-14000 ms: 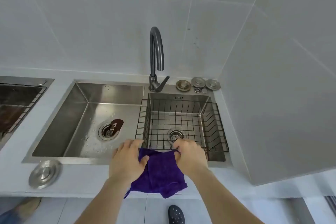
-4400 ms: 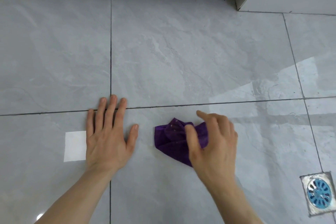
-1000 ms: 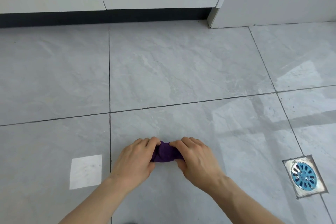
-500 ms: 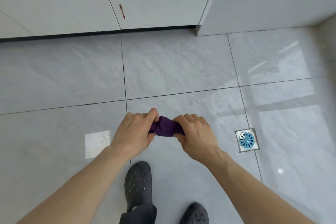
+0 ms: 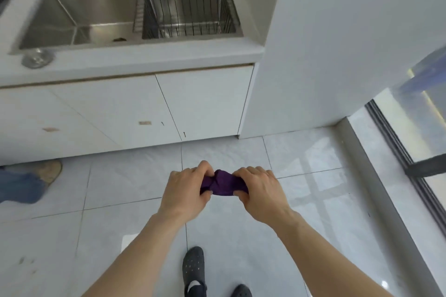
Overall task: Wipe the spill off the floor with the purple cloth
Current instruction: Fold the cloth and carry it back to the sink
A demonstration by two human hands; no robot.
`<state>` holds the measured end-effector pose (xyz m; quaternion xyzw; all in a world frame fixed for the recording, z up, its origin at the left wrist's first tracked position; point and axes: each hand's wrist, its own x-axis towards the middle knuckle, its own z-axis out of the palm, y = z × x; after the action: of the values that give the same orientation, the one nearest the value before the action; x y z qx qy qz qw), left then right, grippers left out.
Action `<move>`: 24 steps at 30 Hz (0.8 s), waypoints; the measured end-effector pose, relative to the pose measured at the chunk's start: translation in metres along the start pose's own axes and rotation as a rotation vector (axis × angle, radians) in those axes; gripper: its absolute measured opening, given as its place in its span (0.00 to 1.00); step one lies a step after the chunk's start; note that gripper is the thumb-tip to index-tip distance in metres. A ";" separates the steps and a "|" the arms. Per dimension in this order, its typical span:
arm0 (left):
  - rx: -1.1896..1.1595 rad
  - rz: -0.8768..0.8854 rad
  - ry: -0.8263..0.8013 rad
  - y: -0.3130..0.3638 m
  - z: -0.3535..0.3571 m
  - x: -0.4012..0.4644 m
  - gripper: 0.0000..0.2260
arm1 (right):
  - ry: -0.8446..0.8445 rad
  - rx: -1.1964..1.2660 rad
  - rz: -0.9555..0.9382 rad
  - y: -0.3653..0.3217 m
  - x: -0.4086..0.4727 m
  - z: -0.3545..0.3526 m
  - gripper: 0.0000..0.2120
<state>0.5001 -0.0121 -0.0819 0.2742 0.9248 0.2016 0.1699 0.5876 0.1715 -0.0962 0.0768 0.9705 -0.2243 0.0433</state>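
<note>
The purple cloth is bunched into a small wad, held in the air well above the grey tiled floor. My left hand grips its left end and my right hand grips its right end. Most of the cloth is hidden inside my fingers. No wet patch shows on the tiles below.
White cabinet doors stand ahead under a counter with a steel double sink and a wire basket. Another person's foot is at the left. My dark clogs are below. A glass door frame runs along the right.
I have risen from near the floor; the view lifted from tiles to the cabinets and sink. Both hands carried the bunched cloth upward, still gripping its two ends.
</note>
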 end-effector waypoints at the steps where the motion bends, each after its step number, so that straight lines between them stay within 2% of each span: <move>1: -0.015 -0.015 0.007 0.015 -0.022 -0.004 0.14 | 0.010 -0.004 -0.004 -0.009 -0.002 -0.027 0.15; 6: -0.061 -0.018 0.055 0.080 -0.115 -0.013 0.15 | 0.076 -0.004 -0.015 -0.042 -0.008 -0.134 0.16; 11: -0.071 0.001 0.158 0.119 -0.175 -0.011 0.15 | 0.170 0.007 -0.058 -0.059 -0.003 -0.200 0.18; 14: -0.077 -0.003 0.198 0.128 -0.199 -0.009 0.16 | 0.233 0.039 -0.078 -0.071 0.005 -0.226 0.21; 24: -0.084 0.019 0.301 0.115 -0.264 0.058 0.16 | 0.333 -0.030 -0.143 -0.094 0.090 -0.272 0.13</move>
<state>0.3929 0.0356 0.1873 0.2421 0.9280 0.2805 0.0388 0.4697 0.2198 0.1771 0.0432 0.9704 -0.1966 -0.1331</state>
